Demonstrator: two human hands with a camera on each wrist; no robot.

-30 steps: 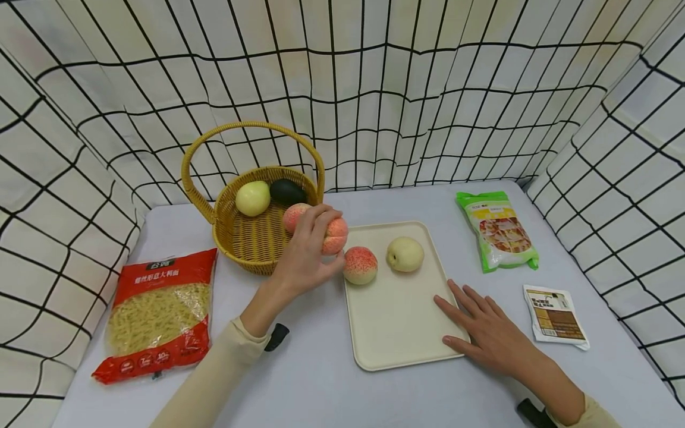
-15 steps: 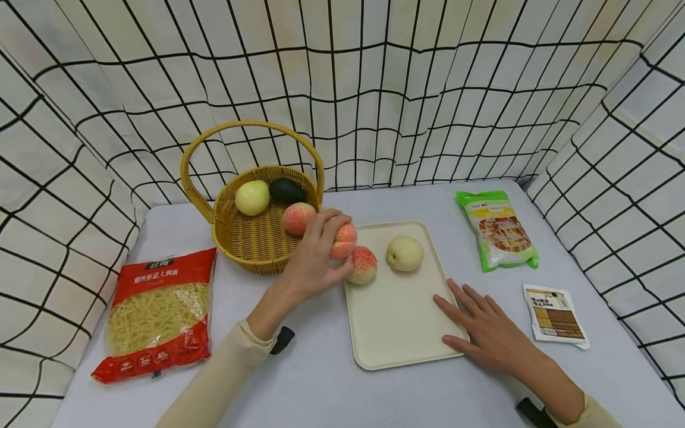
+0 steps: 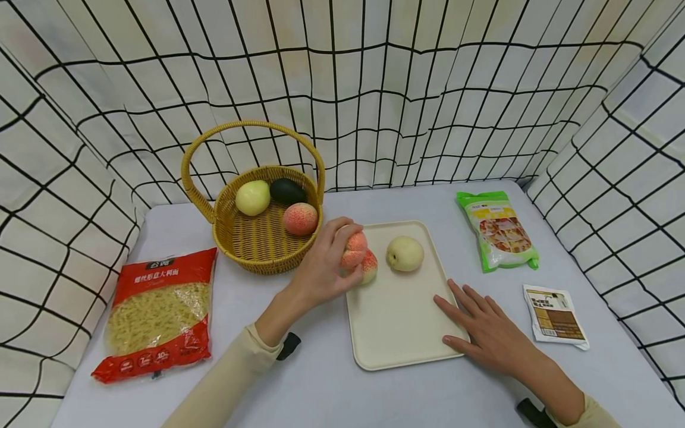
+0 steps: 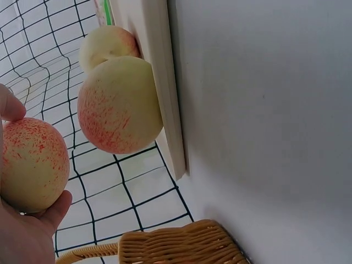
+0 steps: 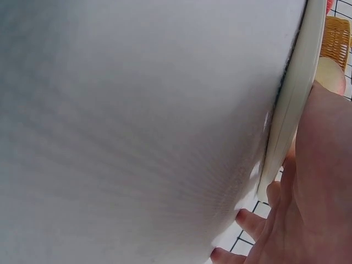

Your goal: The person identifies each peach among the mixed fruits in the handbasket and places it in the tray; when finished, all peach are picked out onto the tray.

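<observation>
My left hand [image 3: 325, 267] grips a pink-and-cream peach [image 3: 354, 248], held up over the left edge of the cream tray [image 3: 401, 321]. In the left wrist view the held peach [image 4: 36, 165] sits between thumb and fingers, apart from a second peach [image 4: 118, 104] on the tray. From the head that second peach [image 3: 369, 267] is partly hidden behind the held one. A pale yellow, pear-like fruit [image 3: 405, 254] lies to its right. My right hand [image 3: 484, 327] rests with fingers spread on the tray's right edge.
Left of the tray stands a wicker basket [image 3: 257, 244] with a tall handle, holding a pale green fruit [image 3: 253, 198], a dark avocado-like fruit [image 3: 288, 192] and a peach [image 3: 300, 219]. Pasta bag [image 3: 160, 309] lies left; green bag [image 3: 500, 232] and small white packet [image 3: 555, 316] lie right.
My left hand has carried the peach rightward and slightly down, from the basket's right rim to above the tray's left edge. The right hand has stayed still.
</observation>
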